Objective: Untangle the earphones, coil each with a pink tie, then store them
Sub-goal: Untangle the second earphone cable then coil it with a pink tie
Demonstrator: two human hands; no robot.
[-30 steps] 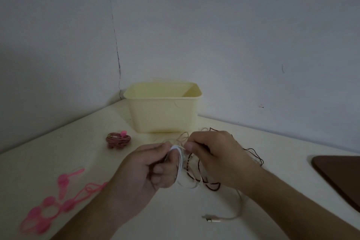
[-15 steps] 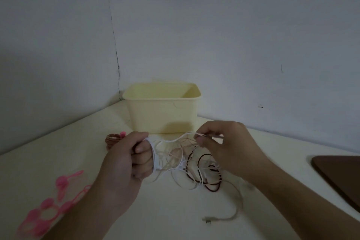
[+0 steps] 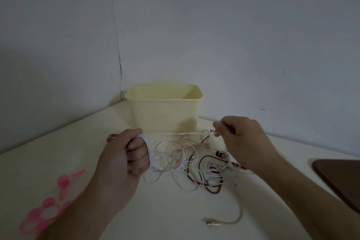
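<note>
Left hand fisted round loops of thin white earphone cord; right hand pinching same cord, drawn taut between to free it from mixed white-and-brown cable tangle on cream bench. Pink silicone ties near left, pale yellow plastic tub behind for storing.

bin behind cable tangle, ties left on table

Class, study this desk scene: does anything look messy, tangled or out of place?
Yes. A knot of white, beige and dark red earphone cables sprawls on the table before the yellow bin. The left hand and right hand stretch one white strand taut above it.
</note>
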